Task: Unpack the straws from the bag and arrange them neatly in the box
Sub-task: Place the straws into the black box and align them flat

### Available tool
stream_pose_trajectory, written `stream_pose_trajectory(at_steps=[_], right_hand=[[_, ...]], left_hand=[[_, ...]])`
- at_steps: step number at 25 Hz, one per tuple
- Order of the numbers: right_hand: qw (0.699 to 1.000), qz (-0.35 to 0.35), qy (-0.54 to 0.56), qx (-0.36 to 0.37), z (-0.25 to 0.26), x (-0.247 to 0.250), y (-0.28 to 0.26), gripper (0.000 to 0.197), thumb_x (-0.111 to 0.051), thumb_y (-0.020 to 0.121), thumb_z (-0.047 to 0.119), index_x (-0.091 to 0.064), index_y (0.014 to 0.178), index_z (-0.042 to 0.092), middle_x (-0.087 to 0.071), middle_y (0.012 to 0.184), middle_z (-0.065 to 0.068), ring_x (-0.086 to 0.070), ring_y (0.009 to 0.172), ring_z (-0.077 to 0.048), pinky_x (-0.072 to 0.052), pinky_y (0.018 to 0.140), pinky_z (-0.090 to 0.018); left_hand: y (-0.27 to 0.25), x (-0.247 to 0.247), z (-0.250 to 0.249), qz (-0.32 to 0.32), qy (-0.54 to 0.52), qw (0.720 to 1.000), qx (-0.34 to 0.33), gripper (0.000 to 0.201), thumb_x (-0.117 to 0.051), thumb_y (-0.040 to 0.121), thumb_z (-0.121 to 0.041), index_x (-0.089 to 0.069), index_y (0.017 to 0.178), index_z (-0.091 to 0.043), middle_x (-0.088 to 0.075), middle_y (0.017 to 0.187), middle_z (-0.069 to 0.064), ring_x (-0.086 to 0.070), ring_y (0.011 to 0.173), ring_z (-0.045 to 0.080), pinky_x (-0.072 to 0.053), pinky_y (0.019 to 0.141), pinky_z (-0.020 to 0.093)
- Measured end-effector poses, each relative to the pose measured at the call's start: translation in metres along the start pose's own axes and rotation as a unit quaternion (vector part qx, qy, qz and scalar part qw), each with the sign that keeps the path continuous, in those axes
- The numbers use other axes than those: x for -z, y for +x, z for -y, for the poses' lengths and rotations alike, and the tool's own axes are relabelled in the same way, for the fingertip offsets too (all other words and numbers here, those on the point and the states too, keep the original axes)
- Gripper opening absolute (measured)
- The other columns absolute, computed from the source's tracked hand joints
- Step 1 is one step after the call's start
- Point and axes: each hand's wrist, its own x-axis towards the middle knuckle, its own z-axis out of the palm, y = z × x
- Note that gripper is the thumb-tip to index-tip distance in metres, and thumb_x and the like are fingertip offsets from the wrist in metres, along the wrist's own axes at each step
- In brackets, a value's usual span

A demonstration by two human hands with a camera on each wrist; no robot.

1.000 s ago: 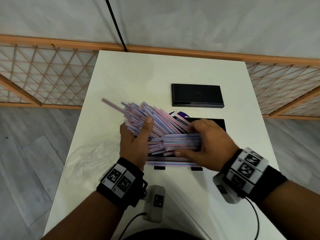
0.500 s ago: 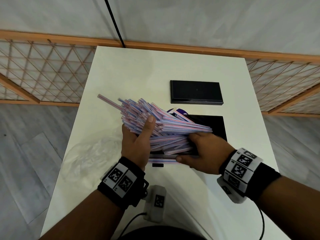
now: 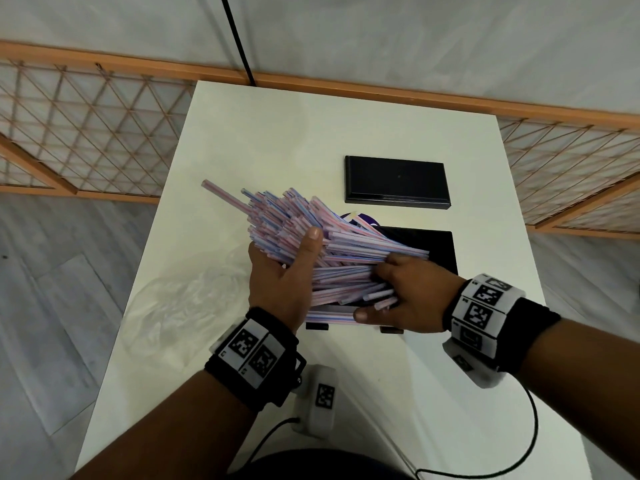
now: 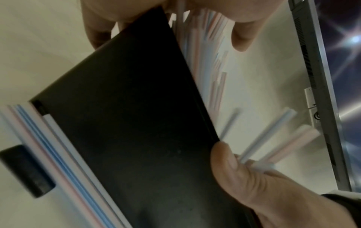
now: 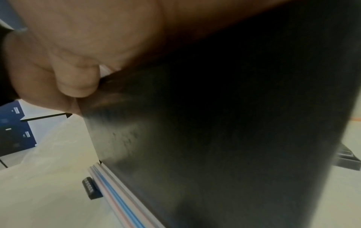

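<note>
Left hand: the left hand (image 3: 284,289) cups a thick fanned bundle of pink, blue and white striped plastic straws (image 3: 311,233) from below, thumb pressed over the top, fingers curled round it.
Right hand: the right hand (image 3: 412,296) grips the same bundle at its other end, fingers hidden under the straws and thumb lying along the near side.
Straws: the bundle is held just above the open black rectangular box (image 3: 436,247), its loose ends splaying up and away past the box's left end; one straw sticks out farther than the rest.
Straws on the box's near edge: a few more straws (image 4: 48,146) lie flat along the near long side of the box, touching it.
Box: it sits on the white tabletop (image 3: 277,140), mostly covered by hands and straws; the wrist views show only its dark wall.
Lid: a flat black rectangular lid (image 3: 396,180) lies on the tabletop just beyond the box, apart from it.
Bag: a crumpled clear plastic bag (image 3: 180,306) lies to the left of the box.
</note>
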Motion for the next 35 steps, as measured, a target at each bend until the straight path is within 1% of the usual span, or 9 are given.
stream_pose_trajectory(at_steps=[3, 8, 12, 17, 21, 26, 30, 32, 35], right_hand=[[0.999, 0.022, 0.030, -0.002, 0.007, 0.000, 0.003, 0.083, -0.034, 0.060, 0.096, -0.058, 0.101, 0.028, -0.059, 0.094, 0.004, -0.061, 0.092, -0.016, -0.053, 0.085, -0.032], [0.998, -0.031, 0.049, -0.012, 0.032, 0.004, 0.012, 0.067, -0.039, 0.064, 0.093, -0.050, 0.087, 0.031, -0.055, 0.069, 0.013, -0.063, 0.077, -0.008, -0.051, 0.074, -0.026], [0.995, -0.068, 0.070, 0.018, 0.044, 0.000, 0.015, 0.089, -0.040, 0.060, 0.094, -0.060, 0.116, 0.027, -0.066, 0.110, 0.005, -0.062, 0.103, -0.016, -0.051, 0.091, -0.031], [0.995, -0.091, 0.042, 0.005, 0.015, 0.002, -0.010, 0.081, -0.045, 0.064, 0.091, -0.061, 0.109, 0.025, -0.062, 0.099, 0.004, -0.060, 0.094, -0.019, -0.051, 0.083, -0.031], [0.997, -0.070, 0.010, 0.004, 0.011, -0.006, -0.010, 0.092, -0.036, 0.069, 0.091, -0.054, 0.131, 0.026, -0.061, 0.122, 0.002, -0.058, 0.113, -0.020, -0.050, 0.095, -0.036], [0.999, -0.020, -0.016, -0.028, 0.019, -0.005, -0.001, 0.105, -0.018, 0.061, 0.099, -0.049, 0.124, 0.021, -0.058, 0.117, -0.001, -0.057, 0.108, -0.024, -0.049, 0.094, -0.038], [1.000, -0.004, 0.001, -0.017, 0.024, -0.004, 0.005, 0.111, -0.016, 0.059, 0.100, -0.042, 0.133, 0.022, -0.059, 0.125, -0.002, -0.057, 0.114, -0.025, -0.047, 0.100, -0.040], [1.000, -0.013, 0.011, -0.001, 0.024, -0.004, 0.007, 0.106, -0.020, 0.060, 0.100, -0.047, 0.129, 0.025, -0.060, 0.124, 0.000, -0.057, 0.114, -0.024, -0.048, 0.099, -0.039], [0.998, -0.046, 0.025, 0.037, 0.027, 0.002, 0.006, 0.068, -0.045, 0.072, 0.085, -0.059, 0.108, 0.029, -0.066, 0.106, 0.005, -0.062, 0.103, -0.020, -0.050, 0.084, -0.028]], left_hand=[[0.001, -0.002, -0.002, -0.005, -0.008, 1.000, -0.003, 0.079, -0.076, 0.068, -0.060, -0.050, 0.135, -0.027, -0.070, 0.123, -0.009, -0.069, 0.111, 0.009, -0.053, 0.102, 0.044], [-0.002, -0.005, -0.007, -0.002, -0.041, 0.999, -0.005, 0.054, -0.074, 0.071, -0.053, -0.055, 0.118, -0.034, -0.072, 0.117, -0.007, -0.071, 0.108, 0.015, -0.055, 0.098, 0.047], [0.000, -0.002, -0.006, -0.009, -0.025, 1.000, -0.002, 0.061, -0.074, 0.069, -0.060, -0.053, 0.121, -0.035, -0.070, 0.120, -0.008, -0.070, 0.108, 0.014, -0.056, 0.097, 0.046], [0.000, -0.001, -0.003, 0.003, -0.028, 1.000, 0.009, 0.077, -0.076, 0.069, -0.056, -0.050, 0.133, -0.023, -0.071, 0.120, -0.005, -0.071, 0.108, 0.014, -0.057, 0.097, 0.045], [-0.005, -0.004, 0.000, 0.015, -0.009, 1.000, 0.013, 0.085, -0.076, 0.068, -0.057, -0.046, 0.139, -0.022, -0.069, 0.125, -0.005, -0.069, 0.111, 0.012, -0.057, 0.098, 0.043], [-0.005, -0.004, 0.000, 0.000, 0.017, 1.000, 0.000, 0.084, -0.076, 0.069, -0.060, -0.046, 0.138, -0.024, -0.068, 0.124, -0.011, -0.069, 0.109, 0.006, -0.057, 0.098, 0.040], [-0.003, -0.006, -0.001, -0.013, 0.027, 1.000, 0.006, 0.089, -0.075, 0.063, -0.068, -0.047, 0.137, -0.028, -0.067, 0.122, -0.016, -0.067, 0.109, 0.003, -0.055, 0.100, 0.038], [-0.002, -0.005, -0.002, -0.016, 0.015, 1.000, 0.007, 0.090, -0.075, 0.060, -0.077, -0.051, 0.134, -0.032, -0.070, 0.122, -0.011, -0.069, 0.110, 0.011, -0.055, 0.099, 0.044], [0.004, -0.003, -0.009, -0.023, -0.020, 0.999, 0.007, 0.063, -0.075, 0.065, -0.071, -0.057, 0.117, -0.042, -0.074, 0.114, -0.012, -0.071, 0.107, 0.015, -0.055, 0.098, 0.048]])
